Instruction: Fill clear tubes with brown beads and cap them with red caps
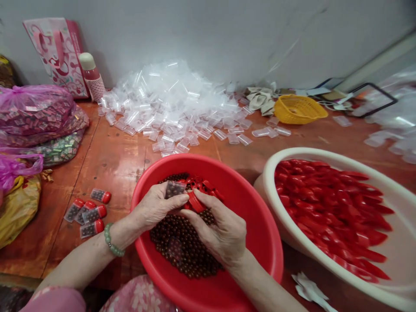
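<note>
My left hand (159,207) pinches a small clear tube of dark beads (174,189) over a red plastic basin (256,242). My right hand (217,229) grips a red cap (196,202) right by the tube's open end. Below them, loose brown beads (182,247) fill the basin's bottom, and several red caps (203,184) lie on the far side. To the right, a white basin (299,150) holds a heap of red caps (328,212). Several capped tubes (91,214) lie on the table left of my left hand.
A large heap of clear plastic tubes (169,104) covers the back of the reddish wooden table (113,160). Bulging pink bags (34,110) sit at the left. A yellow basket (299,109), a bottle (92,78) and a pink tote bag (55,56) stand along the back.
</note>
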{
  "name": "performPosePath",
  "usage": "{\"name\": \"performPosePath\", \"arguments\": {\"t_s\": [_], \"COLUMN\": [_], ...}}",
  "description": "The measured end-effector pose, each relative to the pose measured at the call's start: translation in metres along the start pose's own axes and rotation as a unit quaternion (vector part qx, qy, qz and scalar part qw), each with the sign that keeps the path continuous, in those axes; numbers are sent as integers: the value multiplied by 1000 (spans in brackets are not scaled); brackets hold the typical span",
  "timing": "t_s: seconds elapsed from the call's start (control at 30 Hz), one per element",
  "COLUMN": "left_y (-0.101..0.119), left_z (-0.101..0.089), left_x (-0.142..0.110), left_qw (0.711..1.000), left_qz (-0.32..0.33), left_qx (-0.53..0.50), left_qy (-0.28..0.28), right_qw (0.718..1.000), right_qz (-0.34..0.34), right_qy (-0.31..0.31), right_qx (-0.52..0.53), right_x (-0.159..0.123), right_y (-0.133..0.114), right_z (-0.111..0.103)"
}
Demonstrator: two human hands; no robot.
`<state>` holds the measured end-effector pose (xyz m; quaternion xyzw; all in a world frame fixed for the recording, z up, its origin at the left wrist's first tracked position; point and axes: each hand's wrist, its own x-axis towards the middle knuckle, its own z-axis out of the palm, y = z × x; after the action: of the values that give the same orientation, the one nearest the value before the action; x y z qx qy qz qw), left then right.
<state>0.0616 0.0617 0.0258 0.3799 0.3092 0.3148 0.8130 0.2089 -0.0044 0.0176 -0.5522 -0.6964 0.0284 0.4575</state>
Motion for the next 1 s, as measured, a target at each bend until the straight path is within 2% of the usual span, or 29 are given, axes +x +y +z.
{"name": "performPosePath", "arguments": {"t_s": [0.13,0.33,0.47,0.57,0.7,0.87,0.93,1.0], "left_y": [0,-1,-3,-2,2,4,3,3], "left_z": [-1,-1,-3,-3,2,6,6,5], "left_x": [0,0,2,2,2,1,1,2], "left_qw": [1000,1000,1000,1000,1000,998,998,998], "left_qz": [-1,14,-2,2,1,-47,-51,-52], "left_qx": [-16,15,25,16,-5,-40,-43,-39], "left_qy": [-9,18,8,21,16,6,4,0], "right_qw": [994,987,992,992,992,962,963,969], "right_qz": [-77,-131,-91,-53,23,175,181,157], "right_qy": [-31,-34,-88,-108,-73,-28,-17,-23], "right_qx": [-64,-91,-30,22,105,209,201,188], "right_x": [2,3,6,10,14,13,14,15], "right_y": [1,4,4,4,5,5,4,3], "right_z": [2,4,0,-4,-6,-5,-4,-4]}}
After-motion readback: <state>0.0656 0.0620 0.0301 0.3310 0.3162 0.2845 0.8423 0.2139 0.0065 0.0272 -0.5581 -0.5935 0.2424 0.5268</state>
